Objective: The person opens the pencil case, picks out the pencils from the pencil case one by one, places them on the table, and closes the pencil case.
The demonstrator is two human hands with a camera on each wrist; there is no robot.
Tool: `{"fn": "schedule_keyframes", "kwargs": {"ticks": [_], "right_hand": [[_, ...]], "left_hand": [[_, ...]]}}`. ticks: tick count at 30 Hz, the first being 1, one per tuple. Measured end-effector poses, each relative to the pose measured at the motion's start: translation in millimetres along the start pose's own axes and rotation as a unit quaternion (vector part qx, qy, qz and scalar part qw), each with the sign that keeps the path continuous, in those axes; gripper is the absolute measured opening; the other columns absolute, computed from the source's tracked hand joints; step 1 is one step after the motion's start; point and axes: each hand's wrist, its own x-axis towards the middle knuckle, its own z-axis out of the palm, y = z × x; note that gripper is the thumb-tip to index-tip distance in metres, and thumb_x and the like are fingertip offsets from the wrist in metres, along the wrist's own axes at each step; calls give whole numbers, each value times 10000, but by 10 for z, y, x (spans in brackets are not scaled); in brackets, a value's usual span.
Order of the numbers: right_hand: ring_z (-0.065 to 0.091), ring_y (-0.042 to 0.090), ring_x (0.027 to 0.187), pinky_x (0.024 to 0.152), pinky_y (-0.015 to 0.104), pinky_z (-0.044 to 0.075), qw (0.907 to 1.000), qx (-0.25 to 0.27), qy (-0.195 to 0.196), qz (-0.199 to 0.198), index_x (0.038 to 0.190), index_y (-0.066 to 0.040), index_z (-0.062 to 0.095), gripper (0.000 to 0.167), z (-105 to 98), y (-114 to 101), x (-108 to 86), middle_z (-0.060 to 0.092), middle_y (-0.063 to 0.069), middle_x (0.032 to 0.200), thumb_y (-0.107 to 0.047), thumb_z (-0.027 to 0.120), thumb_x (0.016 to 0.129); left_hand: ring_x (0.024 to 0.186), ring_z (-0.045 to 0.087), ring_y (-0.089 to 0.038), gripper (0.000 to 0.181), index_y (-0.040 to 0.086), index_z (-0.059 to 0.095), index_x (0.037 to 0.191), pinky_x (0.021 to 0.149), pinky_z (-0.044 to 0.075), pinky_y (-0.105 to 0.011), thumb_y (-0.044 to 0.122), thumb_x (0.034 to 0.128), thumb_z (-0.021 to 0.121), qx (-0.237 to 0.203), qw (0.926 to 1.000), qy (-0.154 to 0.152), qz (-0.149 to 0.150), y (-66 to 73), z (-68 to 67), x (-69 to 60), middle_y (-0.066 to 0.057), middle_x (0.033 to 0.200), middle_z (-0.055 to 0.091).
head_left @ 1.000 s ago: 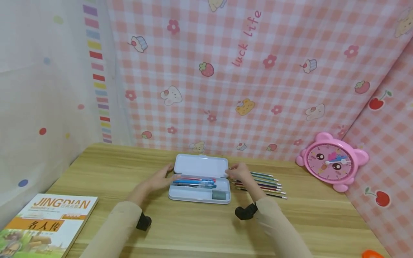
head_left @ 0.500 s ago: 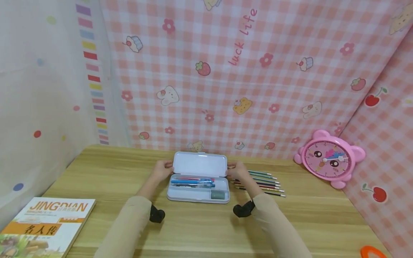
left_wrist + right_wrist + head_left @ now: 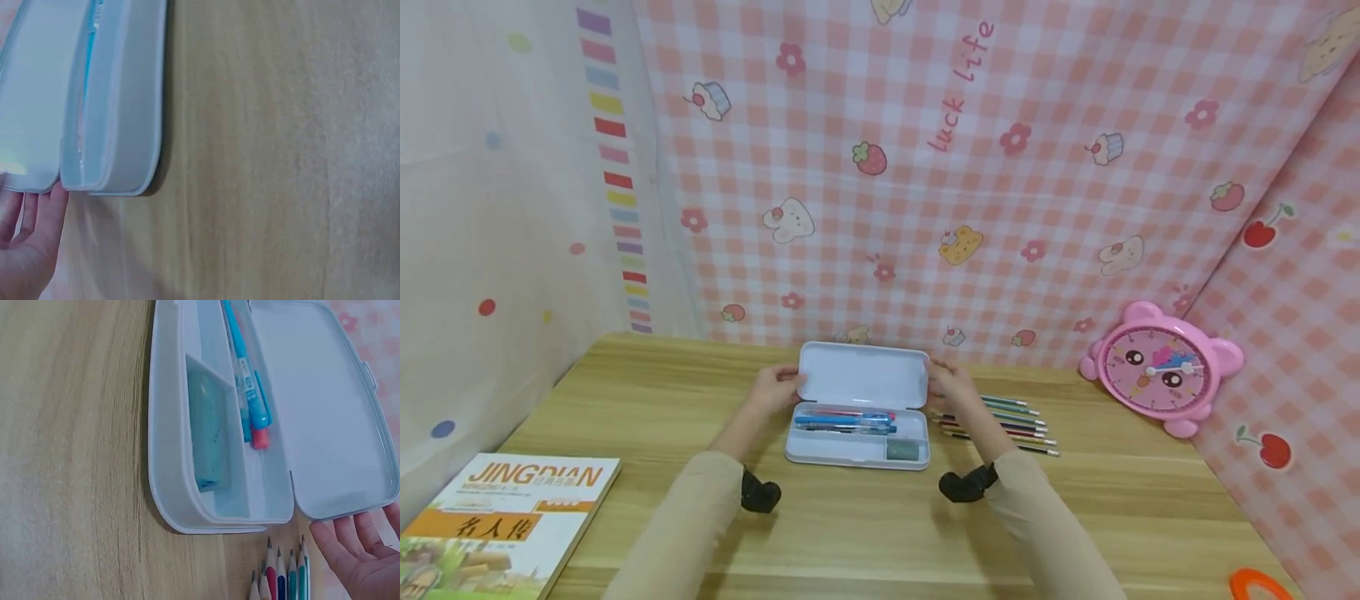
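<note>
A white pencil case (image 3: 842, 454) stands with its lid (image 3: 863, 375) raised. Several pens (image 3: 842, 422) lie in its long compartment; a greenish translucent block (image 3: 209, 431) lies in a small one. My left hand (image 3: 775, 387) touches the left end of the lid, thumb near the hinge, its fingers (image 3: 47, 215) mostly straight. At the lid's right end my right hand (image 3: 953, 390) touches the edge with extended fingers (image 3: 345, 537). Fingertips are partly hidden by the lid. Several sharpened pencils (image 3: 1011, 425) lie beside the case, partly under the right wrist.
A pink clock (image 3: 1157, 371) stands at the table's right rear. On the left lies a book (image 3: 512, 517) with an orange and white cover. Part of an orange object (image 3: 1255, 581) shows at the lower right. A checked cloth (image 3: 880, 208) hangs behind the wooden table.
My left hand has moved up and in to the lid's left end. The lid's far edge has risen, so the lid stands a little more upright. My right hand has stayed at its right end.
</note>
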Motion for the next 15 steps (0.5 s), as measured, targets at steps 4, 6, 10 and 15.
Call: {"fn": "schedule_keyframes", "kwargs": {"ticks": [4, 6, 10, 15], "right_hand": [[494, 369, 1177, 968, 475, 451, 9995, 308, 48, -6, 1377, 23, 335, 569, 27, -234, -314, 410, 271, 1355, -338, 447, 952], [520, 344, 1134, 985, 478, 437, 9988, 478, 101, 19, 1355, 32, 365, 551, 28, -302, -414, 450, 258, 1314, -327, 457, 948], [534, 326, 1093, 996, 477, 427, 9991, 291, -217, -208, 1243, 71, 458, 495, -38, -231, -411, 495, 234, 1239, -316, 495, 936], [391, 409, 1267, 1049, 495, 359, 9913, -293, -1204, -445, 1307, 70, 396, 548, -211, -54, -352, 383, 273, 1367, -308, 517, 929]], "left_hand": [[969, 556, -206, 685, -121, 345, 1326, 859, 524, -275, 413, 918, 480, -1400, 9866, -211, -806, 186, -30, -117, -230, 1171, 511], [881, 564, -146, 728, -85, 413, 1279, 833, 525, -257, 513, 872, 498, -1792, 9781, -258, -1026, 228, -51, -124, -115, 1026, 570], [936, 594, -165, 747, -80, 399, 1292, 946, 482, -305, 517, 860, 519, -1598, 9797, -747, -951, 266, -119, -175, -90, 986, 599], [1348, 273, -386, 754, -133, 125, 1402, 1125, 243, -437, 393, 954, 424, -540, 9780, -1943, -536, 261, -258, -318, -313, 1434, 264]]}}
